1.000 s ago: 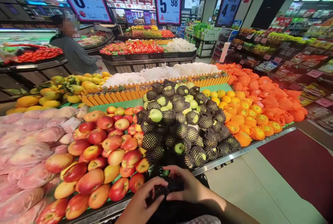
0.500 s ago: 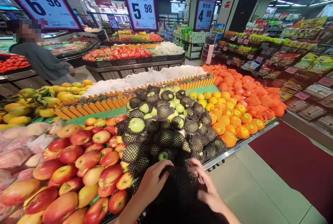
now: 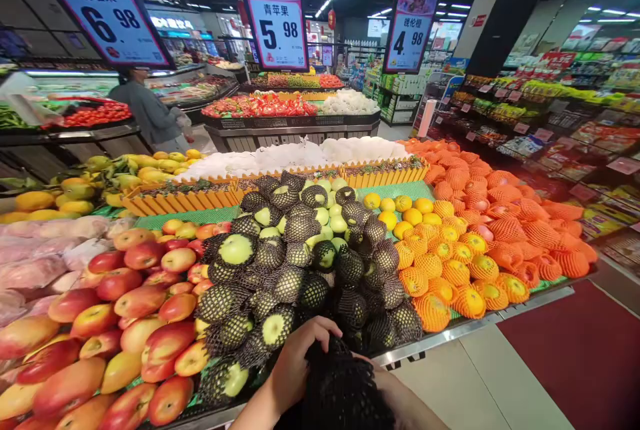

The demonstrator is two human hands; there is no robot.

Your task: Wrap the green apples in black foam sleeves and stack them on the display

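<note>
At the bottom middle, my left hand is closed, its fingers curled over the upper edge of a black mesh net. Whether a fruit sits inside that net I cannot make out. My right hand is against the net's other side, with its fingers hidden behind it. Just beyond both hands lies a heap of green apples, many wrapped in black mesh sleeves. One large green apple shows bare at its top.
Red-yellow apples are piled left of the green ones. Oranges, some in orange nets, and orange-netted fruit lie right. A low orange fence runs behind. The stand's metal edge borders the floor. A person stands far left.
My hands have drawn together around the black net; the right hand, spread before, is now mostly behind it. The view has shifted, and the person at the left has moved rightward in it.
</note>
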